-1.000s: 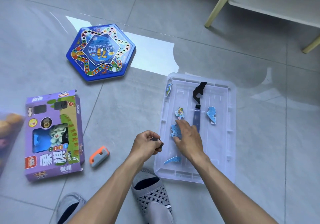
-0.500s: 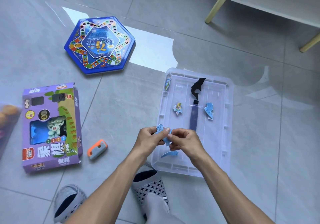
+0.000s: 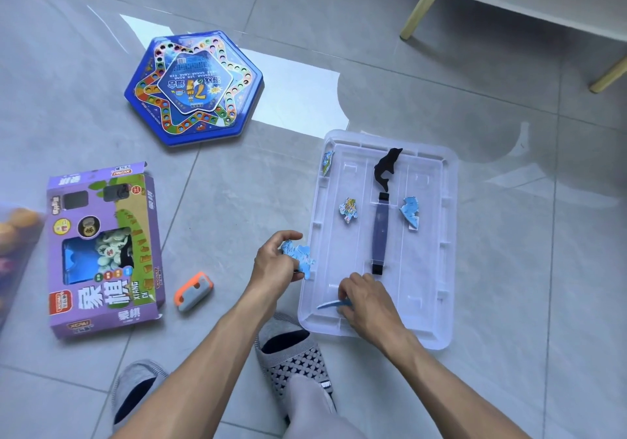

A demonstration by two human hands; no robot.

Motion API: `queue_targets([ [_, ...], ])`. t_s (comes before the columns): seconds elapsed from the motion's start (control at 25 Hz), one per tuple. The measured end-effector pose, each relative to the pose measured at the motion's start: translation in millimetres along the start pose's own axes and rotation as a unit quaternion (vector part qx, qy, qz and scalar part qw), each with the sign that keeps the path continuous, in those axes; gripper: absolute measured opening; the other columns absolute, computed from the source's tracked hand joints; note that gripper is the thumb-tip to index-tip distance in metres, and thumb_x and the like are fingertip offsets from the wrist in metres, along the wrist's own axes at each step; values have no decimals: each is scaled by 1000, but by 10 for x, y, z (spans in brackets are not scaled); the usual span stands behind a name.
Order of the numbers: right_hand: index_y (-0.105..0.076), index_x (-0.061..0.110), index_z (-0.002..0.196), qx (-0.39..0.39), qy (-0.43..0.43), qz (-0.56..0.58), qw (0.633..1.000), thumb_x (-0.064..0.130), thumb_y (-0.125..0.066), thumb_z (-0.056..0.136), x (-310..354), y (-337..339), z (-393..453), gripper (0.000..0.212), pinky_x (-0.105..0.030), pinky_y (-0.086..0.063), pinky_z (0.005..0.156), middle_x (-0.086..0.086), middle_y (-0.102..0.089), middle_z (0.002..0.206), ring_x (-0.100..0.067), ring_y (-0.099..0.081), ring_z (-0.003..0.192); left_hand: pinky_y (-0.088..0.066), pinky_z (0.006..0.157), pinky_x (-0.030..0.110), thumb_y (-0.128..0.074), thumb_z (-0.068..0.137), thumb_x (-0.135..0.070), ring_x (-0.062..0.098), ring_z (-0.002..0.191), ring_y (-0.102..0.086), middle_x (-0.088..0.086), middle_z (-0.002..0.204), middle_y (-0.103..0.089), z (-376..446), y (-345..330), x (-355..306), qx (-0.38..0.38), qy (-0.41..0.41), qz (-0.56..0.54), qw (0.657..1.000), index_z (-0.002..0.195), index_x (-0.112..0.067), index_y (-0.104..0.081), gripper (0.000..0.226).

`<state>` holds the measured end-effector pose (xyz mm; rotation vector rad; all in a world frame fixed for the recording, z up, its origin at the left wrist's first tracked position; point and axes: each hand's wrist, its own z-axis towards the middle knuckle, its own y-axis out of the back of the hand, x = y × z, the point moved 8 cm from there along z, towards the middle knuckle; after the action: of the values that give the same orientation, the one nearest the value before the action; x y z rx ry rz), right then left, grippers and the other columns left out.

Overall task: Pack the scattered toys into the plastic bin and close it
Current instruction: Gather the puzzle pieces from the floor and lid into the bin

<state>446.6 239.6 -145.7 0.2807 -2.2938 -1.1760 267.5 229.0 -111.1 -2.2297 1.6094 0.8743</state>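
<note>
Left hand point(image 3: 274, 262) now alone pinches the blue puzzle piece point(image 3: 300, 257); right hand point(image 3: 364, 301) has dropped to pinch a curved piece point(image 3: 327, 304) on the clear lid point(image 3: 449, 235). Gathering continues.

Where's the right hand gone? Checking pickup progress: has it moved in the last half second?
Yes. The right hand moved from beside the left hand toward the bin's near end.

Grey tiled floor point(image 3: 475, 75) with a sunlit patch; pale wooden furniture legs point(image 3: 422, 1) at one o'clock; grey slippers point(image 3: 291, 354) at six o'clock.
</note>
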Motion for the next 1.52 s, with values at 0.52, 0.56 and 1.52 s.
queue_targets([
  [0.52, -72, 12, 85, -99, -125, 574, 803, 1, -65, 85, 306, 1016, 555, 13, -28, -56, 64, -1, -72, 75, -11, -65, 67, -56, 74, 34, -71, 83, -7, 19, 75, -67, -4, 85, -72, -5, 35, -511, -108, -99, -89, 985, 81, -18, -72, 11],
  [0.56, -72, 13, 88, -123, -144, 553, 811, 4, -62, 87, 220, 1081, 662, 14, -29, -55, 66, -1, -72, 80, -12, -64, 68, -55, 71, 32, -68, 84, -3, 21, 74, -66, -3, 89, -71, 9, 97, -543, -118, -94, -105, 983, 84, -19, -71, 16],
  [1.52, -63, 13, 101, -278, -239, 348, 863, 4, -51, 89, -511, 1022, 1241, 19, -24, -42, 66, 0, -58, 92, -20, -59, 85, -57, 70, 33, -63, 87, 0, 21, 72, -72, 7, 92, -73, 31, 193, -473, -25, -57, -33, 998, 105, -17, -61, 25],
])
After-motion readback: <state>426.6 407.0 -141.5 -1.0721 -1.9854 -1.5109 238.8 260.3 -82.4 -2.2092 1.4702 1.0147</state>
